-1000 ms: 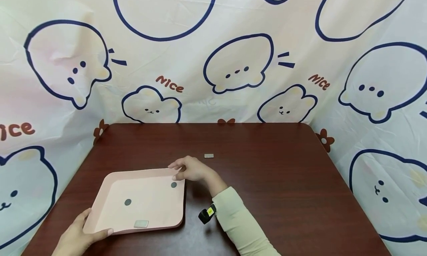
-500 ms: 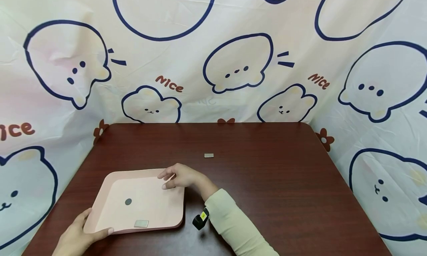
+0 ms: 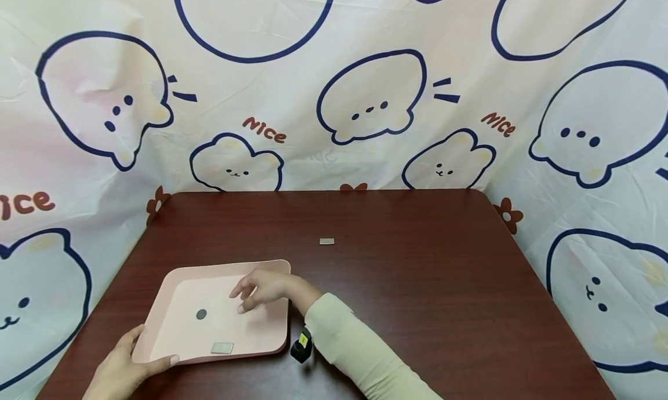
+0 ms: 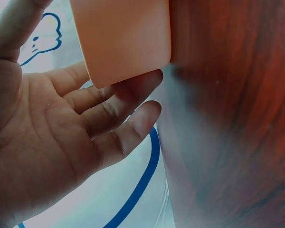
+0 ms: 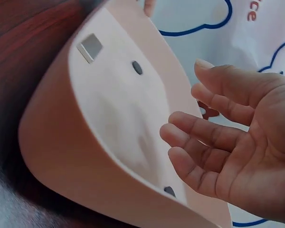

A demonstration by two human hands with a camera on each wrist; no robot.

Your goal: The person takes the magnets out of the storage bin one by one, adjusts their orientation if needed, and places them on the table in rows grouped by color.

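Observation:
A shallow pink tray lies on the left side of the table. My left hand holds its near left corner, thumb along the front wall and fingers against the left one. Over the tray's right half hovers my right hand, fingers loosely bent with nothing between them. Inside the tray are a dark grey round disc left of centre and a flat silvery rectangular block by the front wall. The right wrist view shows a second dark disc, hidden behind my right hand in the head view.
Beyond the tray, another small silvery rectangular block lies on the dark reddish-brown table. A cloth printed with cartoon animals hangs round the back and sides. A black wrist camera hangs below my right cuff.
My right hand has moved left and nearer from the tray's far right corner, over its inside. The disc in that corner is now covered in the head view. My left hand stays put.

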